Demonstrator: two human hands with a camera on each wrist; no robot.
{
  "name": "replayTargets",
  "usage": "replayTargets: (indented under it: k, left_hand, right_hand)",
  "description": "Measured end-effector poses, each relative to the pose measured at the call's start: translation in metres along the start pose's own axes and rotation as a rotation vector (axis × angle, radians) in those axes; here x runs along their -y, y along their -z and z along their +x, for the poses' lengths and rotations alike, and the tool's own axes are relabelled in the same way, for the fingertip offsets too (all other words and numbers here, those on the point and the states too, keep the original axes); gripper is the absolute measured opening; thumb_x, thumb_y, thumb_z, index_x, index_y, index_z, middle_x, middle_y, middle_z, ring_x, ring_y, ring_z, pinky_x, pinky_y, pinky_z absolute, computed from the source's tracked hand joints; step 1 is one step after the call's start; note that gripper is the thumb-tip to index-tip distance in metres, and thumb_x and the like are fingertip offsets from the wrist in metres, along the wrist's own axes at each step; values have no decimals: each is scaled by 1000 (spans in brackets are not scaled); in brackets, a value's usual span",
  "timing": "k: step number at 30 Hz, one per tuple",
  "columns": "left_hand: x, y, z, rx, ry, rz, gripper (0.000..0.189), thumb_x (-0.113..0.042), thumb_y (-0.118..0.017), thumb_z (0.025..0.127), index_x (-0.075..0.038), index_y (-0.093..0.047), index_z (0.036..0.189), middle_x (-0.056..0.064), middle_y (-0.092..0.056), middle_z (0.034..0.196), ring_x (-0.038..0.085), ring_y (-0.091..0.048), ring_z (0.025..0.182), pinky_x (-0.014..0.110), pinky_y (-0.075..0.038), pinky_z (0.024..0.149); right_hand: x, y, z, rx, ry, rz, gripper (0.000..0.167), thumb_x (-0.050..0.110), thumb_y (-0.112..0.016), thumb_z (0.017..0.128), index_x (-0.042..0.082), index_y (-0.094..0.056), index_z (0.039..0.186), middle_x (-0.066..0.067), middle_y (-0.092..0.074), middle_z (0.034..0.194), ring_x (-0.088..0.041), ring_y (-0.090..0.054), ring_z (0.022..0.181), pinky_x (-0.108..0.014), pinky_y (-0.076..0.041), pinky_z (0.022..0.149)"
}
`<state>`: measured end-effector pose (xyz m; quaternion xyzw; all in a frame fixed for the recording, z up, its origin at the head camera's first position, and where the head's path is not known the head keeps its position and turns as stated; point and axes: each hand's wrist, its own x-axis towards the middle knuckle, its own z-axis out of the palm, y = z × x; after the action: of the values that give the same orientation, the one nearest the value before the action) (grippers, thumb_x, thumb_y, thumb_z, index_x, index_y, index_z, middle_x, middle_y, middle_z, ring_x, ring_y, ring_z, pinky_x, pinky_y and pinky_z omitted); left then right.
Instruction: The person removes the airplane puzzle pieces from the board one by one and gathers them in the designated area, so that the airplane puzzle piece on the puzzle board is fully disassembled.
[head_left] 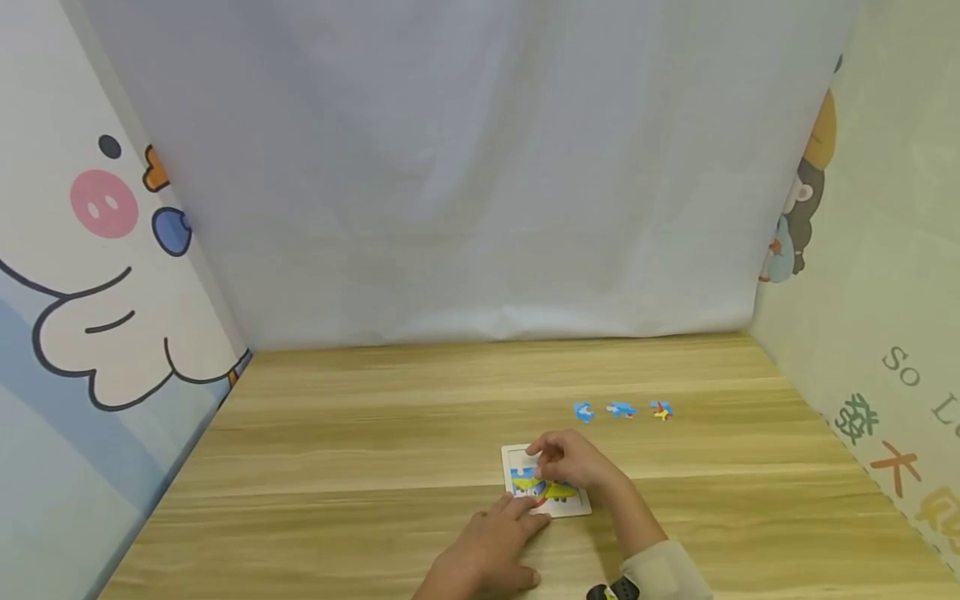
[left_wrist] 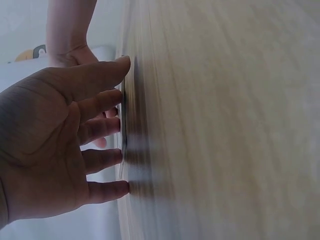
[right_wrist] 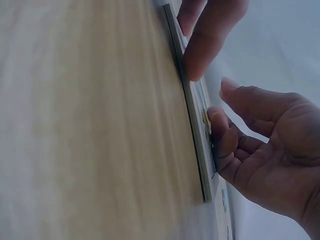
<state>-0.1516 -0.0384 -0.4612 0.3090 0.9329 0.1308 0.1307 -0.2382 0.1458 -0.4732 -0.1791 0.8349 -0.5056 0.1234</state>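
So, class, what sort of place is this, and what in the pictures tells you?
Perhaps an indoor play or activity corner, though the wider room isn't shown: a wood-grain table carries a small picture puzzle, with cartoon-decorated panels at both sides.

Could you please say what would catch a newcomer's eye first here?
Probably the large white cartoon figure on the left wall. Next come the left hand and right hand at the puzzle board on the table. Beyond, to the right, three loose puzzle pieces lie in a row.
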Motion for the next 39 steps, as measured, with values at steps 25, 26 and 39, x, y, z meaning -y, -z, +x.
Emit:
replayTargets:
  k: [25,26,39]
  left_hand:
    - [-4,-2,-6,-36,34,-66,61,-34,-73,75,-20,-54,131,2,-39,139,26,-33,130,55,-38,92]
    - [-5,-2,-5,-35,36,-67,61,-34,-73,75,-20,-53,132,3,-39,139,26,-32,130,55,-37,92]
    - [-12,-5,-4,-58,60,16,69,-40,-73,74,-19,-48,135,6,-39,139,32,-34,128,56,-38,91]
  right_hand:
    - [6,-14,1,-17,-54,-205,20,-2,-75,69,6,-70,86,1,-59,78,-18,-51,78,-37,-45,70]
    - [6,-14,1,-16,-56,-204,20,-2,-75,69,6,-69,87,1,-60,78,-18,-52,78,-37,-45,70]
    - [7,-14,1,-28,-66,-160,22,-6,-74,68,4,-67,86,-1,-53,73,-17,-48,70,-30,-42,61]
